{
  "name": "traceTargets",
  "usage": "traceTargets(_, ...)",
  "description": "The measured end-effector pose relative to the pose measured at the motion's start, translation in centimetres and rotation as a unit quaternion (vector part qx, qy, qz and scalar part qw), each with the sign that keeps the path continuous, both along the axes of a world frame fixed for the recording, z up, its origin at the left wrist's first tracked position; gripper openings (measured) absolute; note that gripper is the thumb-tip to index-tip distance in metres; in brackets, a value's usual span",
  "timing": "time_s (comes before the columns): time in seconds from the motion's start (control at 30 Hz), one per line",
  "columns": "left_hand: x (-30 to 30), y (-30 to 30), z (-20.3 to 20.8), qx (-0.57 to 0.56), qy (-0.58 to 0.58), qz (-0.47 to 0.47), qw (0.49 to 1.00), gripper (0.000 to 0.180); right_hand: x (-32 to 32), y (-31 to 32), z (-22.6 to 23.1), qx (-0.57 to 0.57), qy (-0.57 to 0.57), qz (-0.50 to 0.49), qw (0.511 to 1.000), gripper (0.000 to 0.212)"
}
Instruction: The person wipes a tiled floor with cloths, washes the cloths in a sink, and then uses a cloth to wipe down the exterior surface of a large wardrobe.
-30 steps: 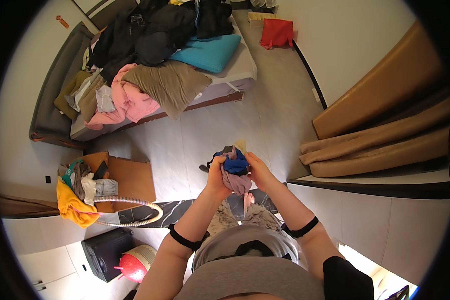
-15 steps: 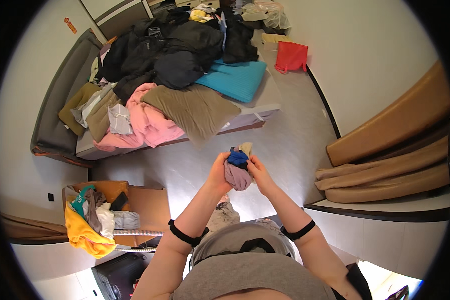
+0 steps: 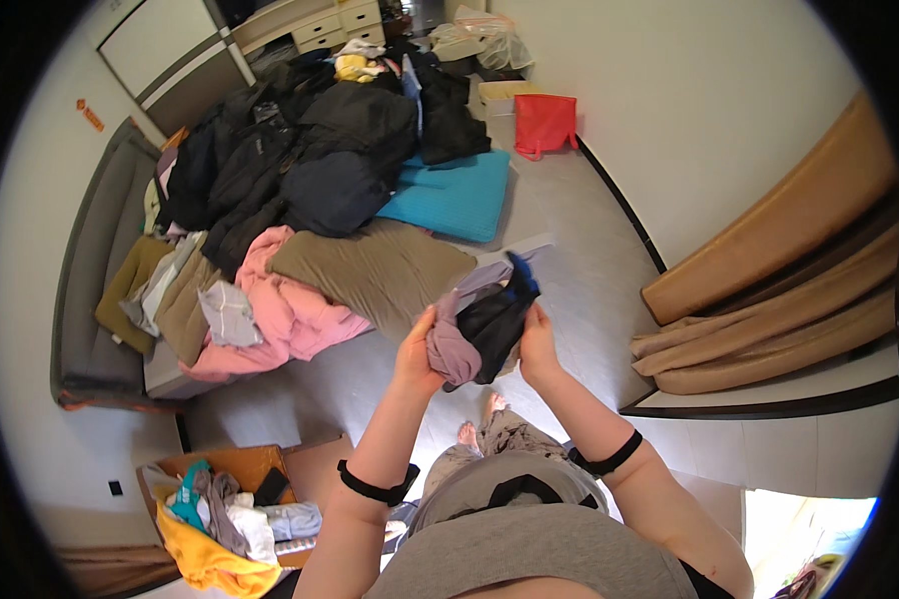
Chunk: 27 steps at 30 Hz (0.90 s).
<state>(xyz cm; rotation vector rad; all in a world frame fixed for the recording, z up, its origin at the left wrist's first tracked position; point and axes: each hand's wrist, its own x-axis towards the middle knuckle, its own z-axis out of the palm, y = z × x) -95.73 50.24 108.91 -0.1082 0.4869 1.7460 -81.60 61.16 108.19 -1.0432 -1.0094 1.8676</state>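
Two-Handed Hold, Mauve to the Left and Black to the Right

Clasped in the left hand (image 3: 416, 354), fingers closed around its outer side: a mauve cloth (image 3: 454, 354), bunched and rounded low down, drawn narrow near the top. Pinched along its edge by the right hand (image 3: 539, 349), thumb toward the top: a black cloth (image 3: 492, 324) with a blue end (image 3: 518, 275). Hard to tell how far around the back those right fingers reach; hidden by fabric there.

Now look at the slant! Running from low left up to high right, long axis tilted, blue end uppermost and pointing away from the body. Closest to the right hand, then, and just left of its thumb, with mauve pressed in between black and the left palm. Touching along the seam, mauve and black, overlapping with no clear gap.

Held out in front of the body, above bare feet (image 3: 469, 431), near the olive-brown pillow (image 3: 375, 270) on the bed's near side. Down to the left, well apart from both palms: a cardboard box (image 3: 255, 459) stuffed with clothes, draped at the front with a yellow garment (image 3: 210, 551).
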Motion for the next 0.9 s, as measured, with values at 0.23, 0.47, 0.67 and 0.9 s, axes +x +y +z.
traceTargets(0.23, 0.0, 7.7, -3.5, -0.031, 0.146, -0.004, 0.989, 0.035, 1.4, 6.5, 3.3, -0.058, 0.060, -0.083, 0.993, 0.031)
traceTargets(0.47, 4.6, 14.5, 1.4, 0.017, 0.349, -0.266, 0.899, 0.077, 0.9, 7.9, 4.6, -0.097, 0.110, -0.062, 0.987, 0.025)
traceTargets(0.67, 6.3, 19.0, 2.8, 0.005, 0.295, -0.255, 0.921, 0.044, 1.5, 10.0, 4.0, 0.021, 0.059, -0.173, 0.983, 0.027)
traceTargets(0.9, 6.1, 22.2, 4.4, -0.088, 0.264, -0.284, 0.917, 0.041, 3.8, 10.2, 6.5, 0.308, -0.435, -0.147, 0.833, 0.047)
